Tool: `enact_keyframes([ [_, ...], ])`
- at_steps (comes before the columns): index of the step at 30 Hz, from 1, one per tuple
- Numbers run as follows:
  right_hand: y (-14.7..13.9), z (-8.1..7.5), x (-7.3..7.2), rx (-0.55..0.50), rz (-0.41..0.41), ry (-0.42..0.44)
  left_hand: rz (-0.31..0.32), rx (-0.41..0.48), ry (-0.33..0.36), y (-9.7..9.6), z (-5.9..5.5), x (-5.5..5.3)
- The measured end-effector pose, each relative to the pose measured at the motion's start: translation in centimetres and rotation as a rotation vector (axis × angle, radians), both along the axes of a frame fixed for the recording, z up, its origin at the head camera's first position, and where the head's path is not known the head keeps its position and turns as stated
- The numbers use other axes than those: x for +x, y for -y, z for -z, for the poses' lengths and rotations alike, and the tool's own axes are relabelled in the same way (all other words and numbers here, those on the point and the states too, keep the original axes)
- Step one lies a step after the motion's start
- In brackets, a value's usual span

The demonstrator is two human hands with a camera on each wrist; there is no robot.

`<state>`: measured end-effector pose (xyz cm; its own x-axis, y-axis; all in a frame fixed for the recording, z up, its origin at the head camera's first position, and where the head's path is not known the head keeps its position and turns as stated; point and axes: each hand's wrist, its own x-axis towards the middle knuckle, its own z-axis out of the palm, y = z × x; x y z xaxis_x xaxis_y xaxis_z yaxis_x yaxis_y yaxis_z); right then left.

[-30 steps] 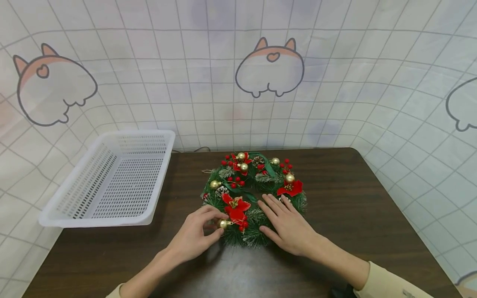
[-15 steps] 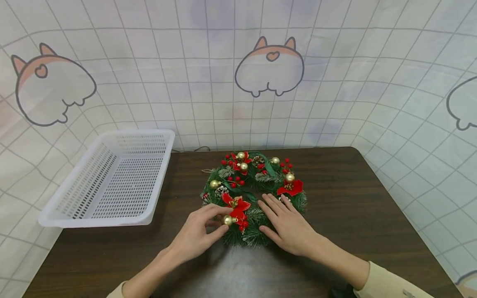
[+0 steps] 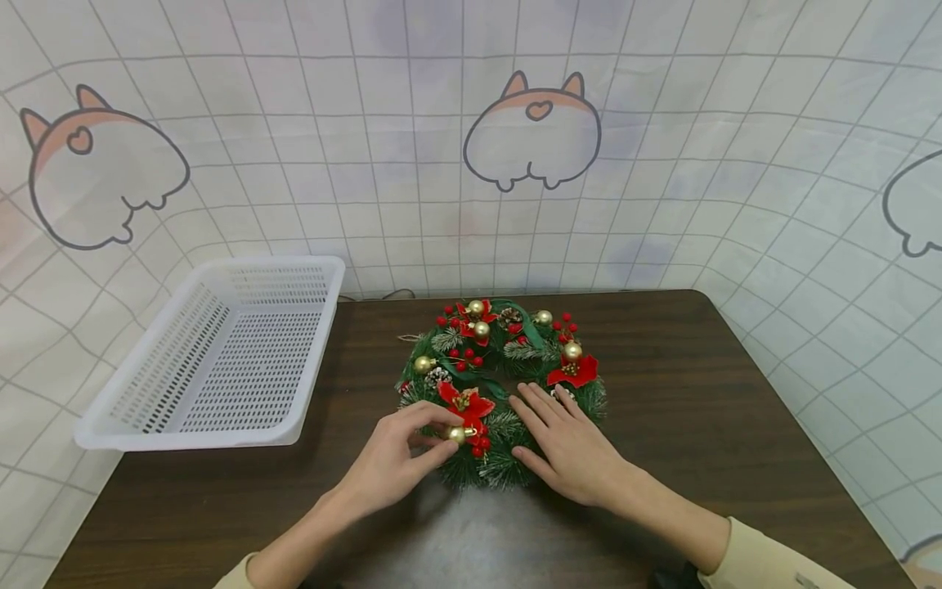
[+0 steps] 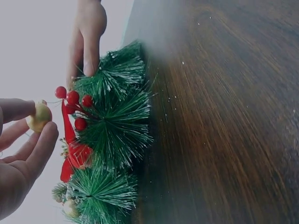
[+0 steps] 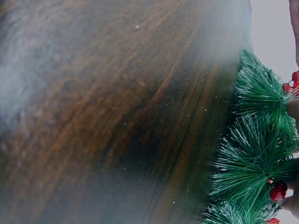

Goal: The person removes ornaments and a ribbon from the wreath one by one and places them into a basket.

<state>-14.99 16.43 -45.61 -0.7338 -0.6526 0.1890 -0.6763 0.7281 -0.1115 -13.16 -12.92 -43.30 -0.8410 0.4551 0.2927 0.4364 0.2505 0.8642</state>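
A green wreath [image 3: 503, 468] trimmed with red poinsettias, red berries, pine cones and gold balls lies on the dark wooden table. My left hand [image 3: 397, 454] pinches a small gold ball ornament [image 4: 39, 117] between thumb and fingertips. In the left wrist view the ball is held a little apart from the greenery, beside the red berries [image 4: 73, 97]. On the wreath's near right side rests my right hand [image 3: 577, 454], its fingers straight and reaching toward the ring's centre. A red poinsettia [image 3: 471, 403] is just beyond the left fingertips.
To the left stands a white perforated plastic basket [image 3: 250, 372] with nothing visible inside. Behind the table [image 3: 706, 409] hangs a white grid-patterned cloth [image 3: 412, 164] with cartoon animal prints. A thin cable [image 3: 397, 293] lies at the table's back edge.
My left hand has moved slightly right and up with the gold ball, bringing it in front of the red poinsettia. The right hand and the wreath stay in place.
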Motion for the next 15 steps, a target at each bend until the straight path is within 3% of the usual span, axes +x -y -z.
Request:
enact_keyframes([
  [9,-0.04,-0.01,0.06,-0.004,-0.001,-0.005,0.034,0.043,0.045,-0.58,0.22,0.08],
  [15,-0.04,0.03,0.06,-0.007,-0.002,-0.008,0.068,0.043,0.031,-0.9,0.08,0.31],
])
